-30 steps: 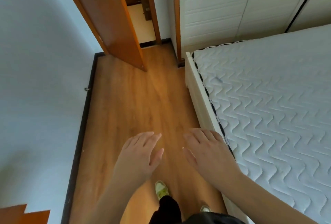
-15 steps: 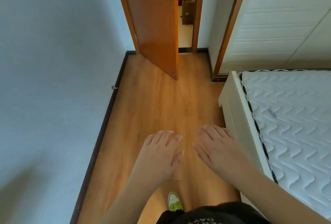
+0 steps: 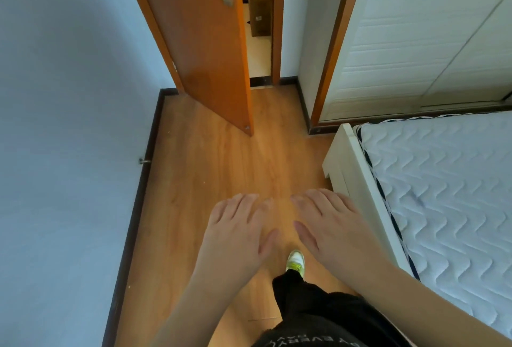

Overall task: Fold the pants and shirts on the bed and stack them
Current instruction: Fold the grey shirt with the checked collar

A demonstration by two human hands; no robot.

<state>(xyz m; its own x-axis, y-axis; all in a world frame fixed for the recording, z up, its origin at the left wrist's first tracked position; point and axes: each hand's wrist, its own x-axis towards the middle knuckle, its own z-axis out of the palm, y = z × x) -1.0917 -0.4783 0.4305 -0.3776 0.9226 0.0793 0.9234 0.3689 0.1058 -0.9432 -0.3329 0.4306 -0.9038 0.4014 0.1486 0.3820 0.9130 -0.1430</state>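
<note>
No pants or shirts show in this view. The bed [image 3: 454, 180], a white quilted mattress on a white frame, fills the right side, and the part in view is bare. My left hand [image 3: 235, 233] and my right hand [image 3: 329, 227] hover side by side over the wooden floor, palms down, fingers straight and spread, holding nothing. My right hand is just left of the bed's corner.
An orange door [image 3: 202, 50] stands ajar ahead, with a cardboard box [image 3: 259, 14] in the hallway beyond. A white wardrobe [image 3: 432, 33] lines the far right. A pale wall [image 3: 63, 138] runs along the left. My shoe [image 3: 296, 262] steps on the floor [image 3: 216, 175].
The view has swung left and toward the door, so the bed has slid to the right edge. Both hands stay empty and flat in front of me.
</note>
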